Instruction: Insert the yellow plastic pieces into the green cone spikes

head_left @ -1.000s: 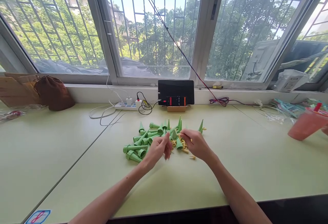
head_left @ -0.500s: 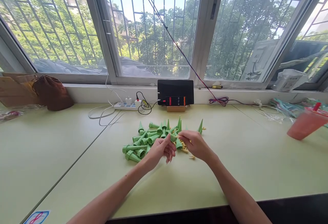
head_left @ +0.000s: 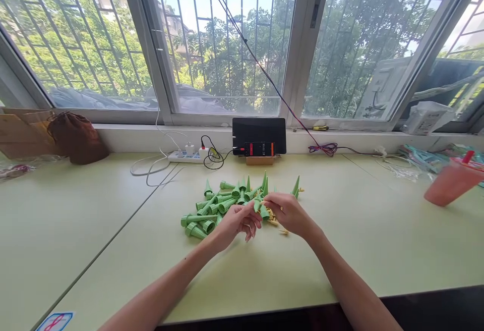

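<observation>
A pile of green plastic cone spikes (head_left: pixel 217 205) lies on the pale green table (head_left: pixel 113 240), with small yellow pieces (head_left: pixel 273 217) scattered at its right side. My left hand (head_left: pixel 234 222) is closed, its fingers pinched on a green cone (head_left: pixel 257 204) at the pile's near edge. My right hand (head_left: pixel 289 212) is closed too, its fingertips meeting the same cone from the right; what small thing it pinches I cannot make out. Both hands hover just above the yellow pieces.
A black tablet and a phone (head_left: pixel 259 142) stand on the sill behind the pile, beside a power strip (head_left: pixel 187 155) with cables. A brown pouch (head_left: pixel 77 138) sits far left. A pink cup (head_left: pixel 451 182) stands at the far right.
My two hands have drawn closer together, and the left hand's fingers have risen toward the cone that the right fingertips touch.
</observation>
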Tool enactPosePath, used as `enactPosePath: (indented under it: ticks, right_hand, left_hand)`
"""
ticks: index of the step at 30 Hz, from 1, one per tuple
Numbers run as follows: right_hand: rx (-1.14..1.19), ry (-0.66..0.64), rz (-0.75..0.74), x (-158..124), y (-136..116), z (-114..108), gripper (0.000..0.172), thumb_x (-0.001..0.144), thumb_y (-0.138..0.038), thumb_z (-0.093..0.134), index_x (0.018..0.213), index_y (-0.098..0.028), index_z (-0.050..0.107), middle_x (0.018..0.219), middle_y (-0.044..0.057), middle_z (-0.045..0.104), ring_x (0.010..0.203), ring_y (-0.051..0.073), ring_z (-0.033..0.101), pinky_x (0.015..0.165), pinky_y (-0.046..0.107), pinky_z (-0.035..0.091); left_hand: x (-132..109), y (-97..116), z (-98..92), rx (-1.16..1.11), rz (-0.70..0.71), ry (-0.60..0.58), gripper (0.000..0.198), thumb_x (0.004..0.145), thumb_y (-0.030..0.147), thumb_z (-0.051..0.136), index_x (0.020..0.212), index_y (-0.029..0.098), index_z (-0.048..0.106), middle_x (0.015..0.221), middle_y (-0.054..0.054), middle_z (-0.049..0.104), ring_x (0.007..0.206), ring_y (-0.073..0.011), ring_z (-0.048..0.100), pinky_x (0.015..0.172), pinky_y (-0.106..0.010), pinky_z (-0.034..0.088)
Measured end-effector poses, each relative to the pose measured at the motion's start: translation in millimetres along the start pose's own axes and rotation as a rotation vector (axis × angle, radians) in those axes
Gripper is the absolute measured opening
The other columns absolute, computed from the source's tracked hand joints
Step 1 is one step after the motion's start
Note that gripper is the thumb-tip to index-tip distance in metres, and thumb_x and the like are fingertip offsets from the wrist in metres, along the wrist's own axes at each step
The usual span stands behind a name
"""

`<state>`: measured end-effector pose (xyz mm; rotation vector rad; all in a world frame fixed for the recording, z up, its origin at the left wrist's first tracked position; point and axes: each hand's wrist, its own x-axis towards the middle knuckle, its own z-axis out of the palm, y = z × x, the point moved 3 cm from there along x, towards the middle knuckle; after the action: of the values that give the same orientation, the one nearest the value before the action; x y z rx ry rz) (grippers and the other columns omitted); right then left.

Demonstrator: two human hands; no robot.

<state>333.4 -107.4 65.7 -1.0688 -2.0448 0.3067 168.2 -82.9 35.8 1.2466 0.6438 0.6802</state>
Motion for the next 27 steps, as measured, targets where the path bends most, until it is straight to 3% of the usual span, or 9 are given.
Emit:
enactPosePath:
  ticks: [5, 10, 19, 27]
  right_hand:
    - [0.004, -0.002, 0.011, 0.0, 0.4, 0.5, 0.029, 0.099, -0.027, 0.039, 0.076, -0.019, 0.054, 0.065, -0.001, 0.051, 0.06, 0.013, 0.042, 0.059, 0.024, 0.033]
    - [-0.011, -0.004, 0.008, 0.1, 0.7, 0.6, 0.028, 0.098, -0.027, 0.04, 0.074, -0.019, 0.053, 0.064, -0.001, 0.05, 0.059, 0.013, 0.042, 0.058, 0.024, 0.032]
    - [-0.024, -0.019, 0.018, -0.3, 2.3, 2.1, 0.029, 0.098, -0.026, 0.04, 0.071, -0.02, 0.049, 0.062, -0.002, 0.047, 0.058, 0.013, 0.04, 0.057, 0.024, 0.03]
    - [-0.009, -0.037, 0.027, -0.4, 2.6, 2.5, 0.031, 0.098, -0.027, 0.041, 0.068, -0.02, 0.044, 0.06, -0.004, 0.043, 0.055, 0.012, 0.034, 0.056, 0.024, 0.028]
  left_hand:
    - [-0.7, 1.3, -0.2, 0.035, 0.058, -0.02, 0.051, 0.085, 0.058, 0.057, 0.075, 0.008, 0.065, 0.071, -0.008, 0.062, 0.049, -0.0101, 0.055, 0.041, -0.02, 0.041]
    - [-1.1, 2.0, -3.5, 0.129, 0.107, -0.007, 0.045, 0.085, 0.054, 0.059, 0.071, 0.011, 0.06, 0.058, -0.004, 0.058, 0.049, -0.0117, 0.055, 0.043, -0.02, 0.043]
    - [-1.9, 4.4, -4.2, 0.35, 0.218, 0.067, 0.036, 0.082, 0.047, 0.065, 0.073, 0.013, 0.057, 0.055, 0.001, 0.057, 0.045, -0.0104, 0.054, 0.04, -0.019, 0.042]
    - [-3.8, 2.0, -5.0, 0.449, 0.3, 0.109, 0.028, 0.085, 0.041, 0.064, 0.086, 0.013, 0.06, 0.058, 0.002, 0.054, 0.048, -0.0102, 0.054, 0.04, -0.018, 0.042]
